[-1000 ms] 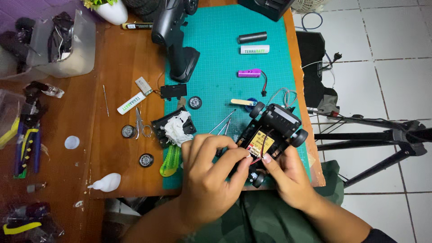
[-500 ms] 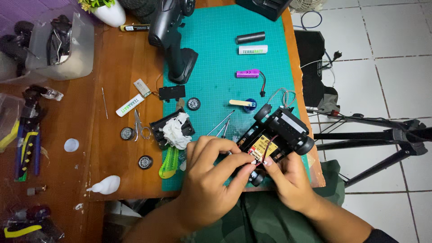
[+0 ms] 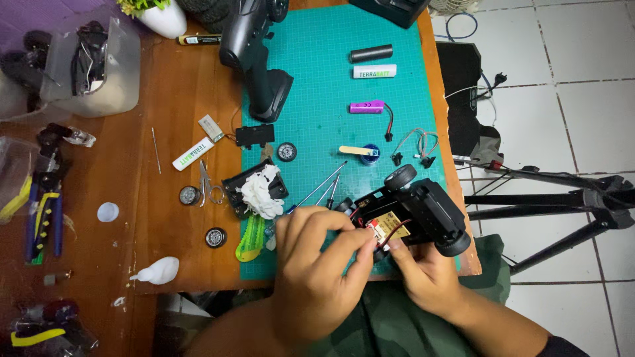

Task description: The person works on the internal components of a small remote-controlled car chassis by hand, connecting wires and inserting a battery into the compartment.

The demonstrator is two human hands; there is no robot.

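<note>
A small black toy car chassis (image 3: 423,208) with black wheels lies upside down at the near right corner of the green cutting mat (image 3: 331,112). My left hand (image 3: 317,271) pinches a small red and tan part with wires (image 3: 383,228) on the chassis's near end. My right hand (image 3: 423,274) holds the chassis from below, its fingertips at the same part. Several thin screwdrivers (image 3: 324,188) lie on the mat just left of the chassis.
On the mat lie a black pistol-grip controller (image 3: 254,59), black, white and purple cylindrical batteries (image 3: 370,73) and a wire bundle (image 3: 413,142). Loose wheels (image 3: 215,237), scissors, a black tray with white tissue (image 3: 258,192) and pliers (image 3: 43,211) sit left. A black tripod (image 3: 562,198) stands right.
The view has drifted slightly. My hands and the chassis have shifted a little toward the mat's near right corner, still working on the same small part.
</note>
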